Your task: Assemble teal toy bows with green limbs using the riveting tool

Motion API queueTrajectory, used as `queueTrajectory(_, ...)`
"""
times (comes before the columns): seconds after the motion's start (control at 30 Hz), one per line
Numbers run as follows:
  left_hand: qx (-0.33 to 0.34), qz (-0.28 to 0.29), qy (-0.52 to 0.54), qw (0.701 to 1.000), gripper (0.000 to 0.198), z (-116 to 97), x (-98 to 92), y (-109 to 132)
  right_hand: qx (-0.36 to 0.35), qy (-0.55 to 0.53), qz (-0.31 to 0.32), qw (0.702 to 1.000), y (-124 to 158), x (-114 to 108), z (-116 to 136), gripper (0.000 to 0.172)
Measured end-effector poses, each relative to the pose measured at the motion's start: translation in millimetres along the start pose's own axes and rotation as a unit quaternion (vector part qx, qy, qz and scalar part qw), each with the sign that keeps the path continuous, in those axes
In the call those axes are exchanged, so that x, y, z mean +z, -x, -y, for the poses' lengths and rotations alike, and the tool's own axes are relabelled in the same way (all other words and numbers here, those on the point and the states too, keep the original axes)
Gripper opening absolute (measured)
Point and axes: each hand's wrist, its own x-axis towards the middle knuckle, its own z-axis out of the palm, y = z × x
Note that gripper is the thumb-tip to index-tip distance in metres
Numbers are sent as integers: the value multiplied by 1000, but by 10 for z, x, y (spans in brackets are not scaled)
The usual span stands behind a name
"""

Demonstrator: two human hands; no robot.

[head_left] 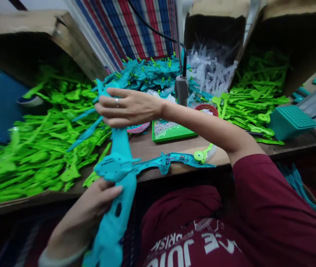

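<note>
My left hand (102,196) is closed on the lower part of a long teal plastic piece (124,193), its thumb lying on the near face beside a dark slot. At the piece's upper end, my right hand (130,107), with a ring on one finger, is bent over it; its fingertips are partly hidden. An opened teal toy half (174,158) with wires inside lies along the table edge, a lime-green round-ended part (201,156) at its right end. Its left end meets the long piece in view; whether they are joined I cannot tell.
Lime-green parts (71,148) heap on the left and more green parts (247,107) on the right. Behind are teal parts (152,74) and clear parts (210,66). A green tray (174,138) of small pieces, a grey upright tool (181,91) and a teal basket (291,120) stand nearby.
</note>
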Motion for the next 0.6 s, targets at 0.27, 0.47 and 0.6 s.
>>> queueTrajectory(0.27,183,-159,176,954,44,-191,624,-552,471,-326,59,818,31,-138,565,26)
queueTrajectory(0.47,211,-155,232,937,42,-334,1293,-949,484,-458,214,714,-122,-191,864,73)
queueTrajectory(0.6,206,-123,249,938,39,-484,1451,-1029,469,-511,235,681,111,-100,721,86)
